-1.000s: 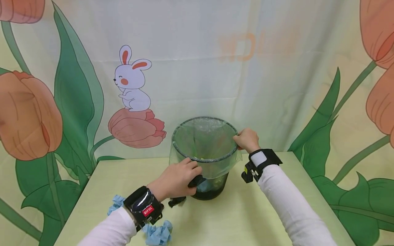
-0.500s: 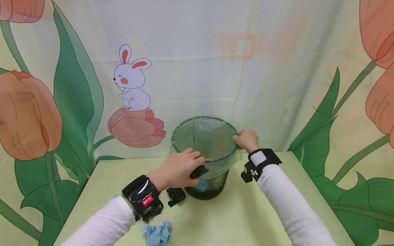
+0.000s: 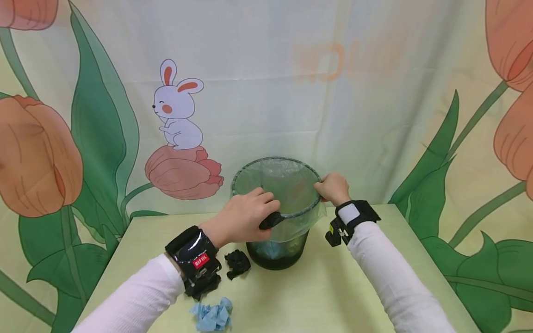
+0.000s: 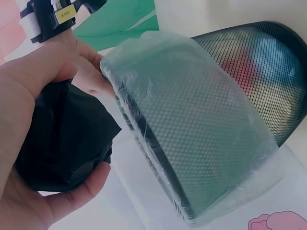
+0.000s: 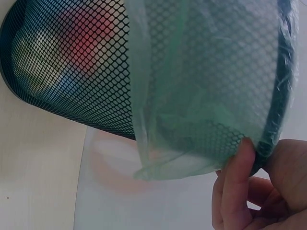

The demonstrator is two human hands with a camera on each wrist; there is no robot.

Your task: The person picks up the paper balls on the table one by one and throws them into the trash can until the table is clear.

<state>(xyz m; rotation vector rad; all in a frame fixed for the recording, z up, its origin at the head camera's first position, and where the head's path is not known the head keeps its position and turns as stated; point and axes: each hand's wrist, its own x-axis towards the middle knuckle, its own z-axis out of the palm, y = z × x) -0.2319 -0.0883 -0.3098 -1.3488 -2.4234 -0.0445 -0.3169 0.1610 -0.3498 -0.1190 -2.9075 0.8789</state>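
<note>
A black mesh wastebasket stands on the table, lined with a translucent green bag folded over its rim. Coloured contents show through the mesh low down. My right hand pinches the rim and bag at the right side, thumb and fingers on either side of it in the right wrist view. In my left hand is a crumpled black paper ball, gripped between thumb and fingers. From the head view, that hand overlaps the near left rim; the left wrist view shows the ball just outside the bag-covered rim.
On the table left of the basket lie a crumpled black ball, another black ball partly under the left wrist strap, and a crumpled blue ball. A printed curtain hangs right behind the table.
My left hand has risen along the basket's near side up to the rim, carrying the black paper ball. The right hand keeps its hold on the rim.
</note>
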